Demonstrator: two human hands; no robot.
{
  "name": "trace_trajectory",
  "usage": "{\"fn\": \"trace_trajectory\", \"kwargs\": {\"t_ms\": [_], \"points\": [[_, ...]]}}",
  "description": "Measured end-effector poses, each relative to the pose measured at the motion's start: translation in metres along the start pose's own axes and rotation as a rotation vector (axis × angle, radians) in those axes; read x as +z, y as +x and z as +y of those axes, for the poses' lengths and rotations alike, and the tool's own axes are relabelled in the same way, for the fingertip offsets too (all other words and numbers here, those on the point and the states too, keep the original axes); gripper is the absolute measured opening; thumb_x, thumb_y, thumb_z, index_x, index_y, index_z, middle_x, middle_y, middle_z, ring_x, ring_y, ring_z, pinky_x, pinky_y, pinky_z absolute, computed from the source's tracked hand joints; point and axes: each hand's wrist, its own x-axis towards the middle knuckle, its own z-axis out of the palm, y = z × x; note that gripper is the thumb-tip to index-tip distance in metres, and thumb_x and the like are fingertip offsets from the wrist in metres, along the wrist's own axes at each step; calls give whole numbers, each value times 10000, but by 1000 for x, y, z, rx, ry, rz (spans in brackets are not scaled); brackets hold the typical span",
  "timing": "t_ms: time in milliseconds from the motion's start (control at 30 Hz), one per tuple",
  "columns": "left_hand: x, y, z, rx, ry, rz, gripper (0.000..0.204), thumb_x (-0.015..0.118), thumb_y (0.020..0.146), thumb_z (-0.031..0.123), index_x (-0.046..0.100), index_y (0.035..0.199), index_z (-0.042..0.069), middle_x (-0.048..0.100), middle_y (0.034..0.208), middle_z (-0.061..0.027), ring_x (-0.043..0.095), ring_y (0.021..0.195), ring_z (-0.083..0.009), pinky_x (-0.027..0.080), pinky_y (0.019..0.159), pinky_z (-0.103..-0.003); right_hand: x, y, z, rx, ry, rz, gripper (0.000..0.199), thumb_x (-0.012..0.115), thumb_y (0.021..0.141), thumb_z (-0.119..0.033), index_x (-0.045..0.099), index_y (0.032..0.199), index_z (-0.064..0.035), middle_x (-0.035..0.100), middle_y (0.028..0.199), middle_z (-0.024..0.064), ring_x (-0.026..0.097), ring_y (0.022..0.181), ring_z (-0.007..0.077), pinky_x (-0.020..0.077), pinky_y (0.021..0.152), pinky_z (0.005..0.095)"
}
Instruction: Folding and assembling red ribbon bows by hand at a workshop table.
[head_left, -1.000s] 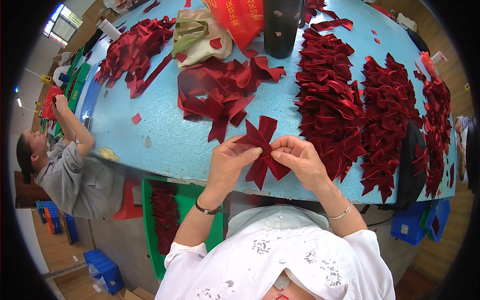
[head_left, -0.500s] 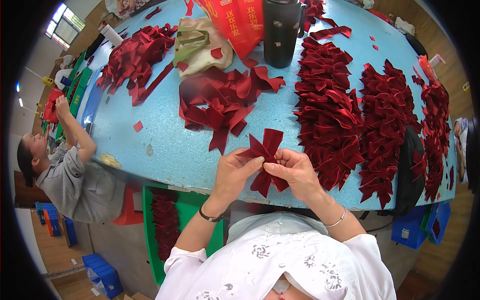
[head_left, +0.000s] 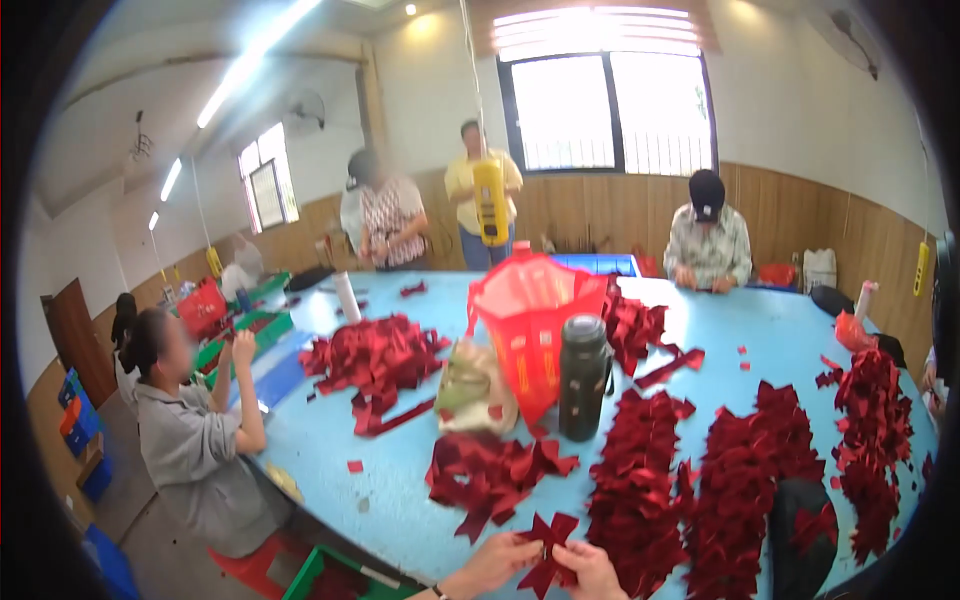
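At the near edge of the table, low in the view, I hold a dark red ribbon bow between both hands. My left hand pinches its middle from the left, fingers closed. On the other side, my right hand grips it with thumb and fingers closed. The bow's loops and tails spread above and below the fingertips. A pile of loose red ribbon pieces lies just beyond my left hand. Right of my hands runs a long row of finished-looking bows, with another row beside it.
Behind the ribbon pile stand a dark thermos, a red bag and a beige cloth bag. A black bag sits at the near right. A co-worker in grey sits left; others are across the blue table. Yellow control box hangs overhead.
My view has tilted up, so the room, windows and people across the table now show. My hands sit lower in the picture, still holding the bow.
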Motion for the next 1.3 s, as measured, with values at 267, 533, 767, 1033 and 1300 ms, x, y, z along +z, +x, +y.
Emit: {"fn": "trace_trajectory", "kwargs": {"t_ms": [267,533,767,1033,1300], "points": [[43,3,20,212,-328,-10,185,622,896,132,672,1045,34,700,875,-34,627,727,-111,501,702,-237,-20,22,-9,-108,-17,-119,99,685,859,-123,670,922,-47,636,766,-20,563,606,70,446,530,219],[17,-2,60,81,271,16,219,652,880,163,642,1027,0,646,863,-9,576,794,-71,447,720,-220,-29,29,8,-237,-194,-284,113,680,859,-90,667,941,-14,625,792,-19,552,672,55,440,570,200],[5,-22,56,244,721,-42,230,682,858,167,629,1024,16,658,822,-20,593,791,-74,461,715,-230,-35,22,22,-292,-348,-343,117,684,854,-87,658,936,-7,617,808,-11,532,726,57,435,608,209],[-5,-23,27,584,644,140,117,723,795,85,698,886,15,691,796,-65,609,674,-120,494,617,-274,-25,25,28,-167,-443,-266,170,691,866,-163,660,982,-43,612,793,-37,513,660,38,393,555,193],[-8,-22,7,689,582,450,83,718,787,68,674,817,4,666,743,-99,596,631,-147,471,576,-298,-8,44,44,-68,-400,-145,205,699,850,-152,650,1018,-44,609,816,-23,527,673,61,412,578,206]]}}
